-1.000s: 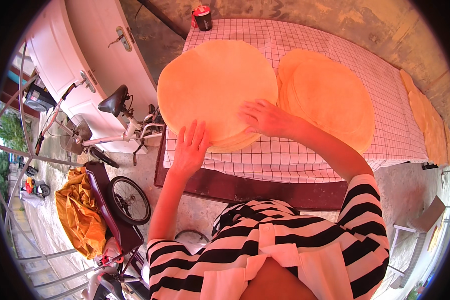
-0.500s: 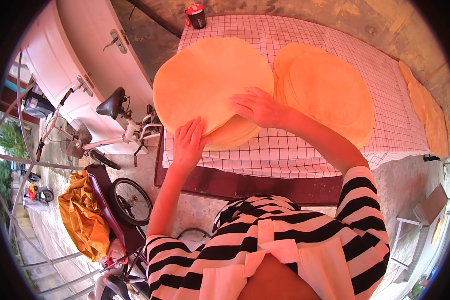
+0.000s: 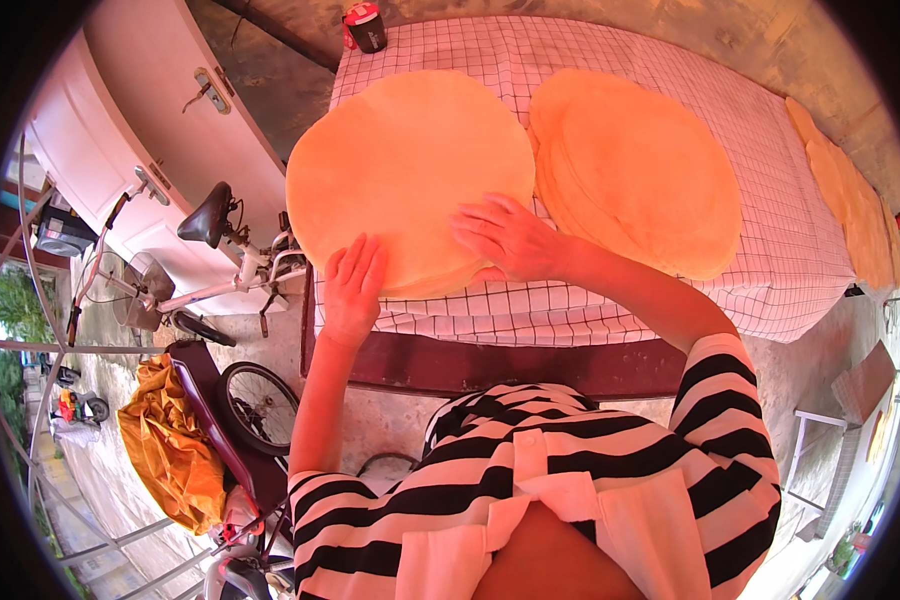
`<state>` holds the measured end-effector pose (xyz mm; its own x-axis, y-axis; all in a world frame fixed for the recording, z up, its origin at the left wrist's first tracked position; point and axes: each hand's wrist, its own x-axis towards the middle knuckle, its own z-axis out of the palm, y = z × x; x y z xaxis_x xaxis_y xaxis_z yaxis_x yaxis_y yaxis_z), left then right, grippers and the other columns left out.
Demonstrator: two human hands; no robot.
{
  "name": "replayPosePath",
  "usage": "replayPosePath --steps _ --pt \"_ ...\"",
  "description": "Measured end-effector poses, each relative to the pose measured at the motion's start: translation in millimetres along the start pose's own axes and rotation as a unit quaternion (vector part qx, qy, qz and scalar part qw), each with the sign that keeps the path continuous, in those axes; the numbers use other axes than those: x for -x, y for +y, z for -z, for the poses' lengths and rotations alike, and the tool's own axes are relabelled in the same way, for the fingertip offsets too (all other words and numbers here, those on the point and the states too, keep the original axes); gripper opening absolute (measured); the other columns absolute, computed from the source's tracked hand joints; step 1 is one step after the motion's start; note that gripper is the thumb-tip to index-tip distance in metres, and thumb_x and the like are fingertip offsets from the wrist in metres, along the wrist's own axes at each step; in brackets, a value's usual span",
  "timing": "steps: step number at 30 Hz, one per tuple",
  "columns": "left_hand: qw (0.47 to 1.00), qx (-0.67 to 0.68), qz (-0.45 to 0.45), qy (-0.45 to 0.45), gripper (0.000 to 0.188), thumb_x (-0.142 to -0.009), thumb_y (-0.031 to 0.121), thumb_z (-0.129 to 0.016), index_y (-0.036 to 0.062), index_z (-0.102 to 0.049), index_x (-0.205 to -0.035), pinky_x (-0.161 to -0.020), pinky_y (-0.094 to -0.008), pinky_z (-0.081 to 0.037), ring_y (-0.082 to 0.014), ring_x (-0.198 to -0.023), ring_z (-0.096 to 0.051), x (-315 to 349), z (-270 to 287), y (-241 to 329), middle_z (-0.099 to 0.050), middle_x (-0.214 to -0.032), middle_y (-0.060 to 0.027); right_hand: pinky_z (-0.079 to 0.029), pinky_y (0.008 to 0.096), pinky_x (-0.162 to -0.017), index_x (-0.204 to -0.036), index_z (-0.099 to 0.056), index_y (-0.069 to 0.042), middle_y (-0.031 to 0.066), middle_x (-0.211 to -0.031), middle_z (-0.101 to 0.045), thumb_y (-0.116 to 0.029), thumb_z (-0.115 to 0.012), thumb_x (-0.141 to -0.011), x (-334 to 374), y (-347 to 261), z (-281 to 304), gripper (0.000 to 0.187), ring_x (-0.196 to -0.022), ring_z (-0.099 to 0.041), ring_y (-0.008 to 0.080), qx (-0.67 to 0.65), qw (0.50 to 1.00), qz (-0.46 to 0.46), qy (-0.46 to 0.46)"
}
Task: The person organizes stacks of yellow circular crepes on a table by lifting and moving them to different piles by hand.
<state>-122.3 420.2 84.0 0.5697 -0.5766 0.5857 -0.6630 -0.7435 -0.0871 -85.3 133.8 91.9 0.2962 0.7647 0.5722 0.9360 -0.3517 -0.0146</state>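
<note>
My L hand (image 3: 352, 298) has fingers together, R hand (image 3: 510, 238) slightly spread (pinching? can't tell), prob. to steady flatbread stack (image 3: 410, 160).

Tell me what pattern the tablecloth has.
The tablecloth has a dark grid on pale pink, clearest in the head view.

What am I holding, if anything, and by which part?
Your left hand and right hand touch the left stack of round sheets along its near edge; gripping can't be told.
</note>
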Motion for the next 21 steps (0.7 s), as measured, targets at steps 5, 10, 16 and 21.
replayPosePath --steps 5,10,16,21 --pt "0.998 0.044 0.013 -0.033 0.036 -0.07 0.0 -0.055 -0.0017 -0.055 -0.107 -0.089 -0.0428 -0.039 -0.0293 -0.109 -0.053 -1 7 -1 -0.057 -0.115 -0.0138 -0.036 0.0437 -0.092 -0.107 -0.052 -0.001 0.0099 -0.114 -0.056 -0.031 -0.066 -0.074 1 7 -12 0.047 -0.111 -0.05 0.0266 0.0 1.0 -0.022 0.015" --pt "0.988 0.136 0.07 -0.034 0.033 -0.076 0.007 -0.057 -0.0021 -0.055 -0.108 -0.089 -0.0406 -0.039 -0.0292 -0.107 -0.053 1 10 -10 -0.057 -0.114 -0.014 -0.042 0.0408 -0.081 -0.099 -0.054 -0.004 0.0091 -0.101 -0.06 -0.02 -0.059 -0.081 -10 15 -5 0.024 -0.096 -0.057 0.0236 0.04 0.998 -0.029 0.028" --pt "0.982 0.142 0.118 -0.028 0.033 -0.082 0.015 -0.059 -0.0011 -0.054 -0.11 -0.087 -0.0407 -0.04 -0.03 -0.1 -0.055 -13 23 -1 -0.059 -0.11 -0.0142 -0.046 0.0348 -0.073 -0.098 -0.057 -0.006 0.0091 -0.093 -0.061 -0.013 -0.052 -0.079 -65 29 26 0.021 -0.078 -0.058 0.0263 -0.011 0.963 -0.171 -0.206" --pt "0.924 0.198 0.313 0.092 0.033 -0.079 0.006 -0.058 -0.0024 -0.055 -0.11 -0.085 -0.0402 -0.041 -0.0305 -0.094 -0.057 -18 8 -18 -0.061 -0.106 -0.0135 -0.047 0.0349 -0.072 -0.097 -0.059 -0.006 0.0091 -0.098 -0.062 -0.013 -0.054 -0.075 -120 39 61 0.024 -0.084 -0.06 0.0262 0.099 0.993 -0.007 -0.062"
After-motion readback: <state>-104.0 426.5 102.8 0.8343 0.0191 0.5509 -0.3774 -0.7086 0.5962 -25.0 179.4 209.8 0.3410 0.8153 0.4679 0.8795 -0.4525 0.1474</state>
